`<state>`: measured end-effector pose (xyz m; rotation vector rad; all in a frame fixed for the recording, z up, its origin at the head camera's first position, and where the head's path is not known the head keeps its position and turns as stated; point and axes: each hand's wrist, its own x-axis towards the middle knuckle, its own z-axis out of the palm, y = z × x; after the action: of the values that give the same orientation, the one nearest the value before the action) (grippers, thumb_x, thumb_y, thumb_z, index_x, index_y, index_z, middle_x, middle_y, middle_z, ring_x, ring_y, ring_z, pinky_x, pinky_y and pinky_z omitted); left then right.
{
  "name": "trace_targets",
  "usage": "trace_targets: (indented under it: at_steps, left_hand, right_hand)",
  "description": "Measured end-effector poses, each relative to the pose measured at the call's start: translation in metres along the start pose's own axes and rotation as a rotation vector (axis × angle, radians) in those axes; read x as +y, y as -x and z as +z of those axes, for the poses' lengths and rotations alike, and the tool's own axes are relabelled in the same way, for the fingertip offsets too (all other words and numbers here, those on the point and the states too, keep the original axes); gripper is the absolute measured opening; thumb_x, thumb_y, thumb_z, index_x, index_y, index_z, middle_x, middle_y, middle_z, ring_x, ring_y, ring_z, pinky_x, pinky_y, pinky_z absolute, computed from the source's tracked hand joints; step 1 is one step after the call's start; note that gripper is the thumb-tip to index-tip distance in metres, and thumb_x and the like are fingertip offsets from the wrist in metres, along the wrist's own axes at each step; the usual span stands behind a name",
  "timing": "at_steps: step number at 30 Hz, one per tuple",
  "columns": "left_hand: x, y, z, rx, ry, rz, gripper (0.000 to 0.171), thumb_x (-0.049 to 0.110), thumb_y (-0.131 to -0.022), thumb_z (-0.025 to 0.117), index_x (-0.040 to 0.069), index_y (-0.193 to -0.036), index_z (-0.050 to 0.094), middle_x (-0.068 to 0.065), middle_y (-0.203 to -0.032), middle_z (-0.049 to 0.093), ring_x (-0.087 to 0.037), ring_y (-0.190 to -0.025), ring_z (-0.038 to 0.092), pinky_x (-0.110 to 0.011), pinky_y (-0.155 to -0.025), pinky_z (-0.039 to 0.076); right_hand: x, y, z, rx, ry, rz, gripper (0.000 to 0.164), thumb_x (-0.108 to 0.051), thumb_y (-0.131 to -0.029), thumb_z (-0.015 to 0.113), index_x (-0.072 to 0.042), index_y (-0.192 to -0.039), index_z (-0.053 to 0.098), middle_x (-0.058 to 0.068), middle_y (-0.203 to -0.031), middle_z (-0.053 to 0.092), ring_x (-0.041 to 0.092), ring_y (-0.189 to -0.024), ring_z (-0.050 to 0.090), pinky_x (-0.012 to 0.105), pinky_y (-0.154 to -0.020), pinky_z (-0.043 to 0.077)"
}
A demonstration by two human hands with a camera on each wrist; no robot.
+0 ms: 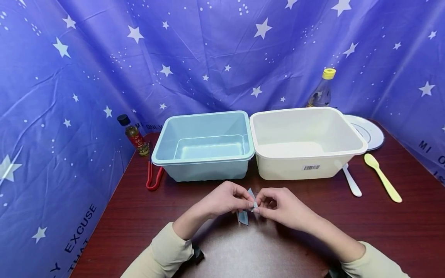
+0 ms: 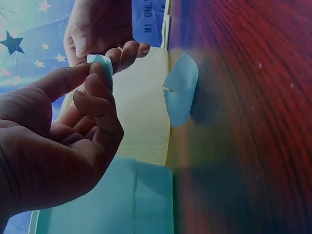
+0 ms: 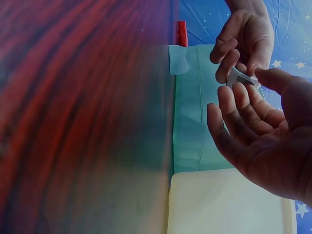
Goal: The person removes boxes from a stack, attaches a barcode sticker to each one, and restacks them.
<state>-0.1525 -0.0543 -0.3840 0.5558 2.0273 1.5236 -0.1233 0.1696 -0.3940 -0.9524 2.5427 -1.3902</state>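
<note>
My left hand [image 1: 226,199] and right hand [image 1: 286,206] meet above the table, in front of two tubs. Between their fingertips they pinch a small light-blue strip [image 2: 103,62], which looks like paper or a label. Its other face is whitish with dark print [image 3: 246,79] in the right wrist view. Below the hands a second light-blue piece [image 1: 243,218], bent and with a small slit, lies on the table; the left wrist view shows this loose piece [image 2: 181,92] too. Fingers partly cover the held strip.
Behind the hands stand a blue tub [image 1: 205,170] and a cream tub [image 1: 285,168]. Red-handled tongs [image 1: 149,181] and a small bottle [image 1: 136,139] are left. A white utensil [image 1: 352,183], yellow spoon [image 1: 384,179], plate [image 1: 375,135] and yellow-capped bottle [image 1: 321,92] are right.
</note>
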Motion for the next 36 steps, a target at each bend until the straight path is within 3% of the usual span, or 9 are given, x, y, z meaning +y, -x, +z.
trace_targets:
  at_steps: [6,10,18,23,27,36]
  left_hand:
    - [0.001,0.0,-0.002,0.006,-0.01,-0.002,0.005,0.007,-0.088,0.075,0.003,-0.089,0.077,0.002,-0.072,0.066,-0.011,-0.059,0.055,-0.023,-0.052,0.039]
    - [0.0,0.0,-0.006,0.018,-0.064,0.0,0.004,0.008,-0.088,0.074,0.006,-0.089,0.078,0.003,-0.073,0.067,-0.013,-0.06,0.056,-0.022,-0.051,0.04]
    - [0.0,0.002,-0.017,0.029,-0.153,-0.04,0.003,0.008,-0.087,0.074,0.005,-0.087,0.076,-0.009,-0.072,0.066,-0.016,-0.061,0.054,-0.021,-0.049,0.037]
    - [0.0,0.004,-0.023,0.002,-0.179,-0.064,0.004,0.004,-0.085,0.072,0.001,-0.086,0.074,-0.008,-0.072,0.066,-0.017,-0.061,0.055,-0.022,-0.052,0.039]
    - [-0.002,0.004,-0.029,-0.038,-0.185,-0.07,0.007,0.0,-0.084,0.068,-0.003,-0.087,0.074,-0.011,-0.074,0.068,-0.023,-0.064,0.06,-0.026,-0.057,0.045]
    - [-0.006,0.004,-0.037,-0.103,-0.292,-0.092,0.012,-0.005,-0.08,0.066,0.0,-0.084,0.075,0.002,-0.067,0.064,-0.008,-0.06,0.055,-0.023,-0.059,0.045]
  right_hand:
    - [0.001,0.0,-0.002,-0.003,0.017,0.004,0.009,-0.017,-0.097,0.069,-0.022,-0.09,0.069,-0.007,-0.081,0.068,0.006,-0.074,0.062,0.028,-0.067,0.052]
    - [0.002,0.0,-0.006,0.0,0.025,0.004,0.01,-0.015,-0.097,0.07,-0.022,-0.088,0.07,-0.007,-0.079,0.068,0.007,-0.073,0.061,0.027,-0.066,0.051]
    - [-0.001,0.001,-0.021,-0.05,0.01,0.072,0.009,-0.016,-0.096,0.069,-0.016,-0.087,0.069,-0.01,-0.074,0.062,0.008,-0.069,0.059,0.028,-0.063,0.05]
    - [0.0,0.004,-0.033,-0.082,-0.003,0.105,0.01,-0.018,-0.096,0.069,-0.015,-0.087,0.069,-0.009,-0.071,0.061,0.009,-0.066,0.059,0.027,-0.061,0.049]
    - [0.002,0.005,-0.042,-0.103,0.016,0.117,0.011,-0.019,-0.097,0.069,-0.016,-0.087,0.069,-0.008,-0.07,0.061,0.011,-0.066,0.06,0.026,-0.06,0.048]
    - [0.005,0.006,-0.053,-0.11,-0.002,0.136,0.01,-0.017,-0.098,0.068,-0.013,-0.088,0.068,-0.006,-0.071,0.062,0.014,-0.068,0.061,0.027,-0.061,0.049]
